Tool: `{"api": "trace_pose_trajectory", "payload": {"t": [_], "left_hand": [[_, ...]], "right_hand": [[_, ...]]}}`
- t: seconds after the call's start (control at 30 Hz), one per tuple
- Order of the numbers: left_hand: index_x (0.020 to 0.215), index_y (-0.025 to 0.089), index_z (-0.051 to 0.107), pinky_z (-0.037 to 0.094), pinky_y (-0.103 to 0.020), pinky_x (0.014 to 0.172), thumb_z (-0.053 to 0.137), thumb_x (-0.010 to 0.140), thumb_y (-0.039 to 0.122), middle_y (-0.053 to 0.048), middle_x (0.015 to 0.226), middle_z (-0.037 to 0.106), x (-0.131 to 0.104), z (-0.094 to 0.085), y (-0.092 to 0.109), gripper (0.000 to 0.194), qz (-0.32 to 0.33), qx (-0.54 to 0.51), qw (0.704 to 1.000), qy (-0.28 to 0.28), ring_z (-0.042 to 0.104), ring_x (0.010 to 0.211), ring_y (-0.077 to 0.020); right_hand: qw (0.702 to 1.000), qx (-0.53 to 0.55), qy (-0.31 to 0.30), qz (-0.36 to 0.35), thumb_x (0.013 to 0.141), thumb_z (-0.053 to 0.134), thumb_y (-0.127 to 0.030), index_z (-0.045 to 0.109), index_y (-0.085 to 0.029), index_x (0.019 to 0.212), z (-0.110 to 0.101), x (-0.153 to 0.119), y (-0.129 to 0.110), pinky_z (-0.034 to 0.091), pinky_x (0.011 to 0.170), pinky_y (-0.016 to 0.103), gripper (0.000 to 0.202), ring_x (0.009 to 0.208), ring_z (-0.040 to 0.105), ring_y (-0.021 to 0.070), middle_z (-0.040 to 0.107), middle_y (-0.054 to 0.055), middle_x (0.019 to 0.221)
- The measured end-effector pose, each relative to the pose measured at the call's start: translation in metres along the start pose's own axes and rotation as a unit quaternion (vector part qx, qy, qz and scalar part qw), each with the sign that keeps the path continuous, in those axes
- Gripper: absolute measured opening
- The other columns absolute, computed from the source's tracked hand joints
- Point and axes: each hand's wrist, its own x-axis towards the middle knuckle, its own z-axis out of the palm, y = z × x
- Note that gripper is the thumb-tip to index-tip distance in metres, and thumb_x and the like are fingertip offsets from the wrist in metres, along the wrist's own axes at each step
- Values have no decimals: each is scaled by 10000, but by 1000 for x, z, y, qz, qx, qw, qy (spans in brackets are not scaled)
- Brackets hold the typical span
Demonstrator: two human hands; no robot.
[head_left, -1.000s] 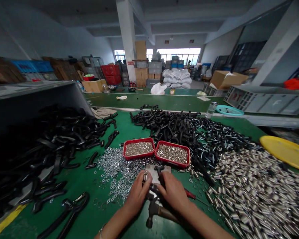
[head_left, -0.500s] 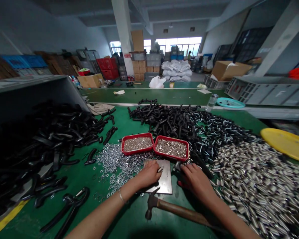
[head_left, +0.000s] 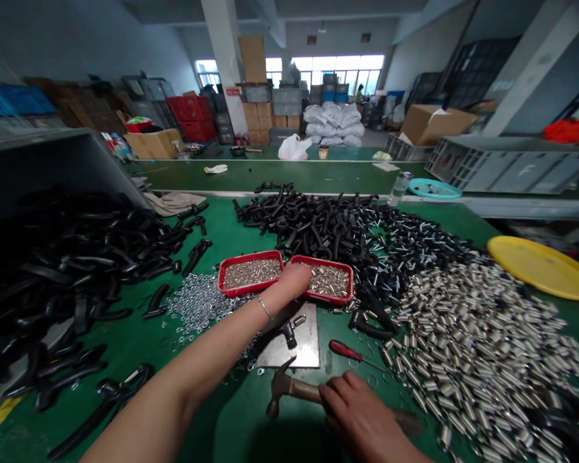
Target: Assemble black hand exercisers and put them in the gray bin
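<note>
My left hand (head_left: 296,278) reaches into the right-hand red tray (head_left: 335,297) of small metal pins; its fingertips are hidden. My right hand (head_left: 354,405) is wrapped round the wooden handle of a hammer (head_left: 282,388), whose head points left on the green table. On the metal plate (head_left: 309,344) lies a black part (head_left: 288,334) with a silver cylinder (head_left: 299,320) by it. A red screwdriver (head_left: 346,350) is to the right of the plate. The other red tray (head_left: 251,292) adjoins on the left.
Silver cylinders (head_left: 477,334) are heaped at the right, beside a yellow lid (head_left: 543,267). Black parts (head_left: 323,225) pile up behind the trays, and more (head_left: 101,257) fill the left side. Small nuts (head_left: 197,302) are scattered left of the plate.
My left hand has moved up from the plate to the right-hand tray. My right hand has come down onto the hammer handle. The black part and a cylinder now rest on the plate.
</note>
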Motion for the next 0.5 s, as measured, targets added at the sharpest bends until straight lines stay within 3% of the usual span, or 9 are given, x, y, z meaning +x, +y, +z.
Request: {"api": "trace_pose_trajectory", "payload": {"t": [0.13,0.23,0.3,0.4,0.5], "left_hand": [[928,89,732,492,-424,884,501,844,11,-209,1000,710,-5,3,3,257,0,-1,1000,11,679,976,-308],[888,88,720,499,-393,869,505,839,-9,-196,962,710,-5,6,2,240,-13,-17,999,34,686,939,-284],[926,90,704,494,-380,877,494,877,21,-186,993,701,-8,9,0,227,-22,-35,997,63,677,956,-270],[1026,119,663,492,-340,869,475,967,169,-151,1059,685,-17,14,-8,203,-31,-73,991,107,662,975,-235],[1054,142,632,489,-294,845,448,1007,281,-110,1040,690,-28,17,-20,235,-54,-141,976,159,657,951,-196]], "right_hand": [[996,25,-75,42,872,601,-119,583,-195,1227,16,7,1,494,867,398,364,1000,589,274,647,103,1100],[985,125,-102,65,871,587,-183,595,-201,1081,4,12,0,499,824,340,211,961,593,230,613,90,1102],[979,172,-87,69,903,529,-208,574,-206,1045,-9,7,-1,494,818,327,149,953,590,215,603,87,1096],[964,229,-69,118,961,442,-248,551,-215,1063,-21,-22,3,492,821,329,153,922,606,204,623,84,1049],[932,278,-74,220,974,465,-359,547,-235,1132,-22,-67,14,499,814,332,217,893,637,207,663,77,1031]]}}
